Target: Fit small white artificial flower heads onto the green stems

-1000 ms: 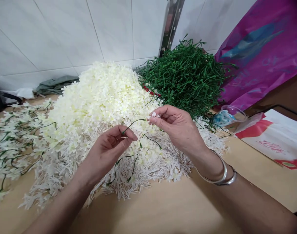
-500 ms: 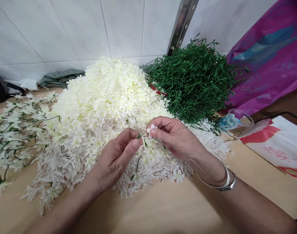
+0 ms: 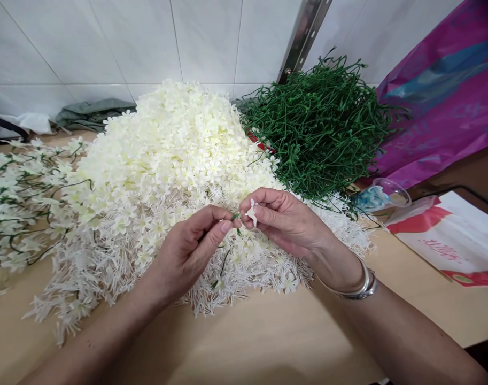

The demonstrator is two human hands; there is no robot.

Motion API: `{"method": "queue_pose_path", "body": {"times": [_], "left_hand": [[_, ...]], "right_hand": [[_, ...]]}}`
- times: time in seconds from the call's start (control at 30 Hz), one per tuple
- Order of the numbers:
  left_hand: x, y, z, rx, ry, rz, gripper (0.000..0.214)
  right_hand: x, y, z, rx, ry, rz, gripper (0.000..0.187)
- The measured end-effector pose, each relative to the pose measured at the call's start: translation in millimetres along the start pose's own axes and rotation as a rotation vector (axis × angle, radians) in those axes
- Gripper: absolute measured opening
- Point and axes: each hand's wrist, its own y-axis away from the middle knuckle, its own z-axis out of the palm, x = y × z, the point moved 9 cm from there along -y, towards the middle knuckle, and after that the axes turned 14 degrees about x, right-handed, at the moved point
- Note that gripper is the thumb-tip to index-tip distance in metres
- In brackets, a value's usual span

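Observation:
My left hand is closed in a pinch on a thin green stem whose tip shows at its fingertips. My right hand, with bangles on the wrist, pinches a small white artificial flower right against that stem tip. Both hands hover over the front of a big heap of cream flower petals, which rests on a layer of white spiky flower centres. Behind my right hand lies a pile of bare green stems.
Finished flower sprigs lie at the left on the wooden table. A magenta plastic bag, a clear cup and a white-and-red bag sit at the right. White tiled wall behind.
My hands have come together: the left hand moved right along the stem toward its tip, and the flower in the right hand now meets the stem end. The view shifted slightly.

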Motion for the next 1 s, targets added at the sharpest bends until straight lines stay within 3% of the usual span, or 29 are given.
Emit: {"method": "queue_pose_path", "body": {"times": [0.2,0.43,1.0], "left_hand": [[3.6,2.1,-2.0,0.03,-0.205,0.152,0.016],[19.0,2.5,-0.7,0.063,-0.259,0.335,0.011],[20.5,5.3,-1.0,0.063,-0.33,0.388,0.012]], "right_hand": [[6.2,-0.4,-2.7,0.027,-0.082,0.044,0.026],[10.4,1.7,0.9,0.003,-0.059,0.1,0.028],[13.2,1.3,-1.0,0.0,0.069,0.091,0.033]]}}
